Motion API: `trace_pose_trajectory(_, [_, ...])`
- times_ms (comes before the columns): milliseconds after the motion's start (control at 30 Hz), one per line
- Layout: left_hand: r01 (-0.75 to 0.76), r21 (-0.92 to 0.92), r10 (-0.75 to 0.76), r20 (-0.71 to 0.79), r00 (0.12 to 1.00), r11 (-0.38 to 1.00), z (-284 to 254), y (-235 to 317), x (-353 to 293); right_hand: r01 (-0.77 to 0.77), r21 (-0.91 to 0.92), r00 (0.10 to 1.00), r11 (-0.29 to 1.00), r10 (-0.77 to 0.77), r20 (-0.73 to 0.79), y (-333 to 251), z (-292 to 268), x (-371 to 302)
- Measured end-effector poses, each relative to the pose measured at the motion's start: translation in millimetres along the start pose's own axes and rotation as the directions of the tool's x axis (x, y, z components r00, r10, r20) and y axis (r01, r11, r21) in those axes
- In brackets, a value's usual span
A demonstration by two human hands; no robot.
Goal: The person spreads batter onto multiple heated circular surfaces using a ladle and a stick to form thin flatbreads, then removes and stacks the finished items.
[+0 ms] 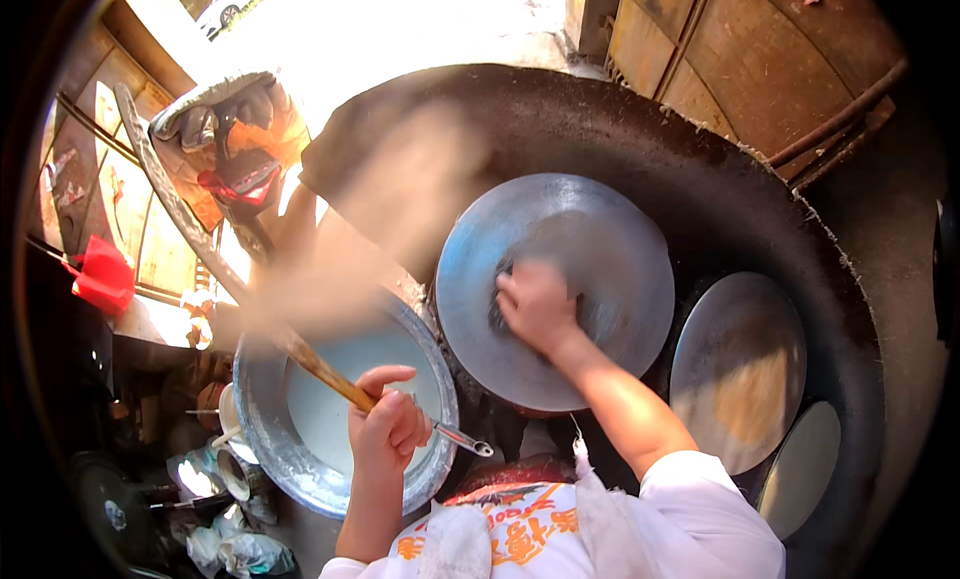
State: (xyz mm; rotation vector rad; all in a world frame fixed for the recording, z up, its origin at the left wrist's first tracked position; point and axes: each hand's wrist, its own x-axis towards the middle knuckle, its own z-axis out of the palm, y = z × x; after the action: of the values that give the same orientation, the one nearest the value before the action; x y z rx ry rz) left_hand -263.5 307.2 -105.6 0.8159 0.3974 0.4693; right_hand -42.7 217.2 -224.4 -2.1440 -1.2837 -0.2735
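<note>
My left hand (pixel 392 419) is closed around a wooden handle (pixel 335 381) that ends in a short metal tube just right of my fist. It is held over a metal basin (pixel 446 394) of whitish liquid. A blurred, tan, broad shape (pixel 370 234) extends up and right from the handle; I cannot tell whether it is part of the tool. My right hand (pixel 538 301) presses down with curled fingers on a round grey griddle (pixel 625 219). Something dark shows beside the fingers, but blur hides what it is.
A large dark curved rim (pixel 590 94) surrounds the griddle. Two more round plates, one larger (pixel 740 369) and one smaller (pixel 803 469), stand at the right. At left are a red cloth (pixel 103 276), a container with gloves (pixel 215 119) and plastic bags (pixel 250 552).
</note>
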Motion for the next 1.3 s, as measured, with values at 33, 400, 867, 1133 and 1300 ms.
trace_pose_trajectory(33, [-0.011, -0.015, 0.011, -0.006, 1.000, 1.000, 2, 3, 6, -0.002, 0.053, 0.994, 0.999, -0.004, 0.106, -40, -11, -23])
trace_pose_trajectory(400, [-0.133, 0.087, 0.136, -0.031, 0.990, 0.987, -4, -8, 2, -0.533, -0.233, 0.832, 0.814, 0.554, 0.034, 147, -31, 108])
trace_pose_trajectory(867, [-0.049, 0.259, 0.017, 0.123, 0.992, 0.965, -23, 17, -29, -0.329, -0.170, 0.915, 0.929, 0.269, -0.301, 20, -86, -120])
trace_pose_trajectory(1133, [0.202, 0.378, -0.395, 0.552, 0.735, 0.904, 5, -11, -73, -0.809, 0.098, 0.451, 0.580, 0.717, -0.532, -189, -75, -384])
trace_pose_trajectory(1300, [0.386, 0.637, -0.744, 0.595, 0.304, 0.668, 51, -65, -197, -0.970, 0.241, -0.123, 0.036, 0.783, -0.610, -392, -62, -551])
